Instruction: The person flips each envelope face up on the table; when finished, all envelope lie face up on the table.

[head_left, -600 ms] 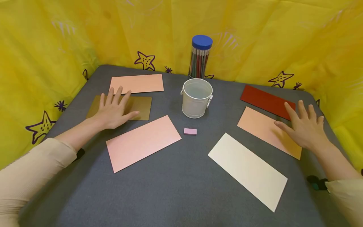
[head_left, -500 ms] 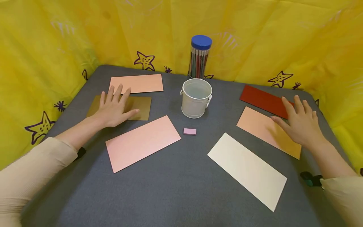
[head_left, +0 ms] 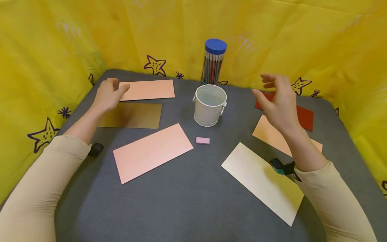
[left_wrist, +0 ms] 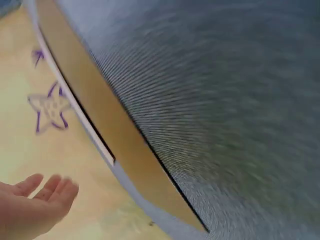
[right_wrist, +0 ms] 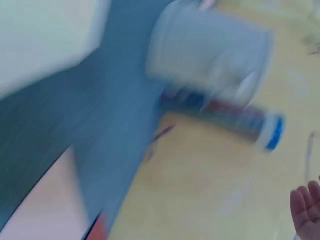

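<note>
In the head view my left hand [head_left: 107, 94] is over the back left, holding nothing, its fingers loosely bent and thumb out. It overlaps the corner of a gold-brown rectangular panel [head_left: 136, 116], beside a peach panel [head_left: 148, 90]. The left wrist view shows the same hand [left_wrist: 40, 207] with empty fingers. My right hand [head_left: 278, 101] is raised at the right, thumb and bent fingers apart, nothing between them. It partly hides a red panel [head_left: 306, 117] and an orange-peach panel [head_left: 269, 131]. A small white bucket [head_left: 208, 109] stands upright between the hands.
A clear jar of pencils [head_left: 212, 67] with a blue lid stands behind the bucket. In front of the bucket lies a small pink block [head_left: 203, 140]. Nearer lie a pink panel [head_left: 152, 153] and a cream panel [head_left: 257, 178]. Yellow starfish cloth [head_left: 121, 33] walls the table's back and sides.
My right hand has swung left and away from me, its fingers bending. My left hand has drawn left and back, its spread fingers now curling. Panels, bucket and jar stay put.
</note>
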`<state>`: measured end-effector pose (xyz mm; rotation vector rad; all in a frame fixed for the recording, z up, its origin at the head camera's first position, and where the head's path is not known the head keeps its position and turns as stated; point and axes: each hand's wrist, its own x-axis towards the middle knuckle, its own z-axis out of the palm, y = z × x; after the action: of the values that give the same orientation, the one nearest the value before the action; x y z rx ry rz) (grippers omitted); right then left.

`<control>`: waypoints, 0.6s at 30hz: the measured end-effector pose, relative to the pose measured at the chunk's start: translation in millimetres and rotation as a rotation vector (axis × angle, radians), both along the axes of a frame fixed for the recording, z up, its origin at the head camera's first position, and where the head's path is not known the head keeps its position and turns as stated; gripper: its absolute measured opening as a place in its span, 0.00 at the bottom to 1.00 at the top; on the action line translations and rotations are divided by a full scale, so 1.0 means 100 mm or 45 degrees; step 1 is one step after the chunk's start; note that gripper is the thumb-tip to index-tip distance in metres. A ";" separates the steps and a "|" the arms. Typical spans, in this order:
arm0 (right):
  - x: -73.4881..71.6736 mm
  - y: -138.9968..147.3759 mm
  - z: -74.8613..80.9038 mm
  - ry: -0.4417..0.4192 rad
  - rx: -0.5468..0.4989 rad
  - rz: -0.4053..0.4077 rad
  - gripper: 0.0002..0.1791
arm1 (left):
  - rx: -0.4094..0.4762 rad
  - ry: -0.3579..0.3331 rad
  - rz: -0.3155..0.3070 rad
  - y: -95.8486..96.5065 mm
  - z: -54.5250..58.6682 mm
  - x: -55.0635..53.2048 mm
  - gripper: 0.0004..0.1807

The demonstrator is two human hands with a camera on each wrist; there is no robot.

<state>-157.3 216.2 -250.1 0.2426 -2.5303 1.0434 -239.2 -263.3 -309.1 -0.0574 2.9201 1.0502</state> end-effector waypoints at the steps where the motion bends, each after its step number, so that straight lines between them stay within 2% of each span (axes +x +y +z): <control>1: -0.01 -0.10 0.04 -0.009 -0.084 0.024 0.25 | 0.060 -0.038 0.034 -0.04 0.02 -0.02 0.49; 4: -0.01 -0.41 0.14 -0.077 -0.329 0.148 0.21 | 0.210 -0.117 0.115 -0.15 0.05 -0.08 0.49; 7: -0.03 -0.70 0.17 -0.156 -0.465 0.286 0.20 | 0.333 -0.149 0.171 -0.22 0.04 -0.13 0.46; 10: -0.06 -0.98 0.14 -0.216 -0.461 0.382 0.20 | 0.409 -0.154 0.206 -0.26 0.01 -0.18 0.36; 13: -0.11 -1.25 0.05 -0.268 -0.431 0.451 0.21 | 0.430 -0.190 0.215 -0.28 -0.03 -0.21 0.30; 18: -0.25 -1.69 -0.16 -0.450 -0.389 0.509 0.21 | 0.446 -0.254 0.190 -0.27 -0.06 -0.23 0.40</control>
<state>-181.9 47.0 -266.1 0.5326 -2.6330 1.7445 -262.6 -290.5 -315.6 -0.3507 2.5486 1.4680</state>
